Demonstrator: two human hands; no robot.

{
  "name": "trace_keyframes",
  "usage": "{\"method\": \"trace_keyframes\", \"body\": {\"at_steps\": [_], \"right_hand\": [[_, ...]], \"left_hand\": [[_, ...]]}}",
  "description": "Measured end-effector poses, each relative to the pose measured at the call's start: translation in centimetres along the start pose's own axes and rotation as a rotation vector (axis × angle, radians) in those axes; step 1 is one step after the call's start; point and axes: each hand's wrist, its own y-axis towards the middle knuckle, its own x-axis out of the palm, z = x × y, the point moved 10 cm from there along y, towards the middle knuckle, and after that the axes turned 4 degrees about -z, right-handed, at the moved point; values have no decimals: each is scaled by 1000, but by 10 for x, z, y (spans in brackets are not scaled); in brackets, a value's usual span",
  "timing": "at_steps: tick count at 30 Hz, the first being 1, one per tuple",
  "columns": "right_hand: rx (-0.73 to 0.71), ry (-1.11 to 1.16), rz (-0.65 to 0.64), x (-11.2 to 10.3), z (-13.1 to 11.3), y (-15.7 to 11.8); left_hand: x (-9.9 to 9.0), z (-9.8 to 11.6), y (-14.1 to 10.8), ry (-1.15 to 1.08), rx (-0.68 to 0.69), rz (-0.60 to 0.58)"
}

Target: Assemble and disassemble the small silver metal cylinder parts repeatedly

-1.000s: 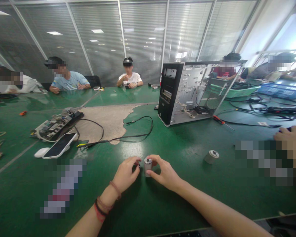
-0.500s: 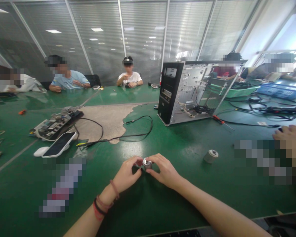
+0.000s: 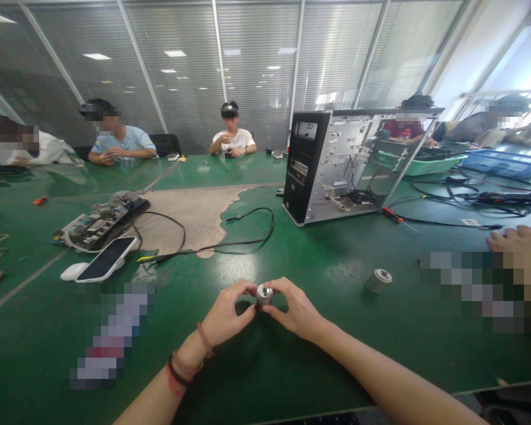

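Note:
A small silver metal cylinder [image 3: 264, 295] stands upright on the green table between my two hands, its top face showing a dark spot. My left hand [image 3: 230, 308] pinches it from the left with thumb and fingers, and the bracelets on that wrist rest against the skin. From the right, the thumb and fingertips of my right hand [image 3: 294, 304] close on the same cylinder. A second, similar cylinder [image 3: 379, 281] stands to the right, apart from both hands.
An open computer case [image 3: 307, 171] stands beyond my hands. Left lie a circuit assembly [image 3: 101, 221], a phone [image 3: 107, 260] and a black cable [image 3: 248, 242]. A screwdriver [image 3: 393, 215] lies right of the case. A person's hand [image 3: 520, 254] is at the right edge; people sit around the table.
The cylinder between my hands has turned slightly, and its top shows differently. My hands have barely shifted. At the right edge, the other person's hand has moved a little left.

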Motion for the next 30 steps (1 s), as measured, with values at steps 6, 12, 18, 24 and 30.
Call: {"method": "trace_keyframes", "body": {"at_steps": [6, 12, 18, 24, 30], "right_hand": [[65, 64, 8, 1, 5, -1], [222, 248, 10, 4, 15, -1], [363, 504, 6, 15, 26, -2], [452, 832, 17, 31, 37, -6], [514, 954, 51, 34, 45, -8]], "left_hand": [[0, -1, -1, -5, -12, 3], [-2, 1, -1, -22, -16, 8], [-3, -1, 0, -35, -34, 1], [-3, -5, 1, -29, -53, -10], [-2, -2, 0, -47, -39, -12]]}}
